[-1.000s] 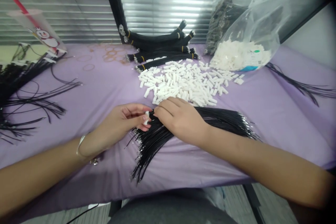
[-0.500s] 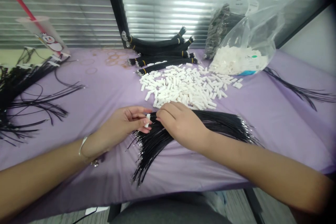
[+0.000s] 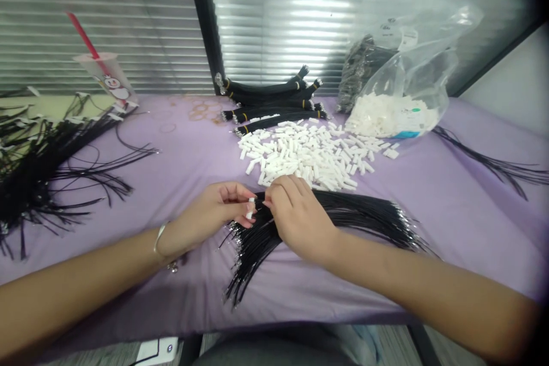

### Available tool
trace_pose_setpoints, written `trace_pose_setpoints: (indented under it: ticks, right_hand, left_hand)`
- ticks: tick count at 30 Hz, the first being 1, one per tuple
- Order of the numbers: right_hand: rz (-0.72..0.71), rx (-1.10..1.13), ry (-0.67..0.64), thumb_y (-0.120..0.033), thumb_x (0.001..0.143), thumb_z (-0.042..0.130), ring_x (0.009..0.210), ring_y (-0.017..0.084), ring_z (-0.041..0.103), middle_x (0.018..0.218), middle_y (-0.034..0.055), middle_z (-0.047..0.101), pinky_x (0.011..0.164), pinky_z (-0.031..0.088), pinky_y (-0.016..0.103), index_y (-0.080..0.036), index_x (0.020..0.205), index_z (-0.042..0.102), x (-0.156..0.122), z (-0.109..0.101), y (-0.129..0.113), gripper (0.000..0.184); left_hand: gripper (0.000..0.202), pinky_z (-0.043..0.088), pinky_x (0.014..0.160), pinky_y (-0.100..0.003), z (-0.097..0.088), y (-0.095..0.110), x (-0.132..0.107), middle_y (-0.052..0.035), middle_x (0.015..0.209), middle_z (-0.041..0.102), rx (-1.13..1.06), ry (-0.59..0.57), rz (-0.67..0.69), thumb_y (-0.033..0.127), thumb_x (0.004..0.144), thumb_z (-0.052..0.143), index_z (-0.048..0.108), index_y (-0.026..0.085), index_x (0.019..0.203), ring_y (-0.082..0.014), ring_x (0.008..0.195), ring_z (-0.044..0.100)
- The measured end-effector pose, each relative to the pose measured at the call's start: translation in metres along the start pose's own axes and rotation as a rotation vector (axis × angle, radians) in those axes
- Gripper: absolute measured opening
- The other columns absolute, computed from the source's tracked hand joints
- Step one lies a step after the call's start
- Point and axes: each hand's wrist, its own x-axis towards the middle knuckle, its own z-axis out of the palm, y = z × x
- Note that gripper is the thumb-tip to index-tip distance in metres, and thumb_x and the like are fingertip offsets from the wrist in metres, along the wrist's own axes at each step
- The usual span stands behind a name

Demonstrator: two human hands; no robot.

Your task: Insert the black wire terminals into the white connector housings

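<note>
- two bare hands meet over the near middle of the purple cloth [image 3: 180, 166]; the left hand [image 3: 223, 206] is closed in a pinch, thumb and fingertips on one small white connector [image 3: 251, 207];
- that connector stands roughly upright, its edge towards the right hand [image 3: 298, 214], probably so that its face stays free and steady;
- the right hand is curled, thumb against forefinger, just beside the connector; it may grip a thin wire, but the fingers hide it and i cannot tell;
- loose black wires [image 3: 360, 211] lie under and around the right hand, metal tips fanned left and right, likely so that single ends are simple to pick out;
- a pile of white connectors [image 3: 304, 154] spreads just beyond, presumably for short reaches;
- banded black bundles [image 3: 266, 91] are stacked farther off, the bands apparently there to stop tangling;
- far right, a clear plastic bag [image 3: 394, 111] holds many white pieces; behind it a bag of dark contents [image 3: 360, 71], too blurred to name;
- far left, a cup [image 3: 107, 77] holds a red straw [image 3: 83, 34]; any drink is hard to make out; nearer, a heap of black wires [image 3: 47, 154] bears white ends
</note>
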Motion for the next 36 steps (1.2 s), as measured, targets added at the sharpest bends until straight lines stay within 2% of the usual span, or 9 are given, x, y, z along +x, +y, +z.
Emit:
trace_pose_setpoints:
  ticks: [6,8,12,15,17,19,24,29,36]
  right_hand:
    - [-0.026,-0.049,-0.016,-0.008,0.086,0.042,0.078,0.023,0.044,0.083,0.0121,0.053,0.07,0.041,0.038,-0.01,0.082,0.054,-0.002,-0.003,0.003,0.013]
    - [-0.011,-0.041,0.037,-0.005,0.086,0.04,0.079,0.022,0.045,0.083,0.012,0.053,0.071,0.042,0.037,-0.011,0.082,0.052,-0.001,-0.01,0.009,0.014]
    - [0.127,0.093,0.195,-0.005,0.086,0.041,0.077,0.019,0.047,0.082,0.009,0.052,0.069,0.044,0.032,-0.014,0.084,0.048,0.002,-0.022,0.02,0.011]
    - [0.024,0.285,0.107,-0.008,0.088,0.041,0.076,0.016,0.05,0.082,0.0081,0.054,0.068,0.047,0.028,-0.013,0.089,0.048,0.003,-0.02,0.016,0.008]
    - [-0.063,0.319,0.034,-0.009,0.088,0.04,0.075,0.017,0.051,0.08,0.0086,0.054,0.068,0.047,0.029,-0.012,0.087,0.05,0.003,-0.012,0.012,0.01]
    - [-0.071,0.307,0.003,-0.009,0.087,0.04,0.071,0.017,0.05,0.075,0.0081,0.054,0.065,0.047,0.03,-0.012,0.081,0.05,0.003,-0.004,0.009,0.012]
    - [-0.054,0.272,0.004,-0.012,0.089,0.039,0.074,0.017,0.05,0.077,0.0095,0.055,0.067,0.047,0.031,-0.01,0.081,0.052,0.004,0.008,0.016,0.016]
    - [-0.105,0.213,0.015,-0.018,0.091,0.04,0.072,0.017,0.049,0.076,0.0091,0.054,0.066,0.045,0.03,-0.01,0.08,0.054,0.002,0.006,0.02,0.019]
    - [-0.155,0.211,-0.031,-0.016,0.091,0.041,0.072,0.016,0.048,0.076,0.0069,0.054,0.068,0.043,0.028,-0.011,0.078,0.056,0.001,-0.003,0.022,0.021]
  left_hand:
    - [0.02,0.053,0.06,-0.02,0.0,0.001,0.0,0.0,0.07,0.064,-0.012,0.006,-0.009,0.016,0.069,0.072,0.059,0.011,0.083,-0.0107,0.06,0.064]
    - [0.021,0.053,0.06,-0.021,-0.001,0.0,-0.001,-0.0002,0.071,0.064,-0.02,0.014,-0.009,0.017,0.069,0.073,0.059,0.011,0.083,-0.0118,0.062,0.064]
    - [0.022,0.054,0.064,-0.023,-0.002,-0.001,0.001,-0.0002,0.074,0.063,-0.029,0.012,-0.024,0.018,0.069,0.073,0.06,0.011,0.085,-0.012,0.064,0.065]
    - [0.023,0.054,0.066,-0.022,-0.003,-0.002,0.002,-0.0011,0.079,0.065,-0.03,-0.007,-0.015,0.019,0.07,0.073,0.063,0.011,0.089,-0.0111,0.067,0.064]
    - [0.027,0.054,0.069,-0.022,-0.003,-0.002,0.003,-0.0028,0.085,0.067,-0.029,-0.03,-0.015,0.02,0.071,0.072,0.064,0.013,0.096,-0.0112,0.071,0.064]
    - [0.03,0.054,0.073,-0.023,-0.004,-0.002,0.003,-0.004,0.09,0.068,-0.033,-0.049,-0.027,0.019,0.072,0.072,0.065,0.014,0.101,-0.0113,0.076,0.064]
    - [0.023,0.054,0.073,-0.023,-0.006,0.0,0.001,-0.0032,0.086,0.07,-0.062,-0.025,-0.079,0.019,0.07,0.073,0.069,0.015,0.092,-0.0117,0.074,0.065]
    - [0.024,0.055,0.073,-0.023,-0.006,0.002,0.001,-0.0048,0.089,0.07,-0.047,-0.026,-0.078,0.019,0.07,0.073,0.069,0.014,0.093,-0.0124,0.075,0.065]
    - [0.021,0.054,0.066,-0.018,-0.002,0.003,0.0,-0.0005,0.077,0.069,-0.054,0.001,-0.065,0.017,0.07,0.074,0.068,0.014,0.089,-0.0104,0.069,0.065]
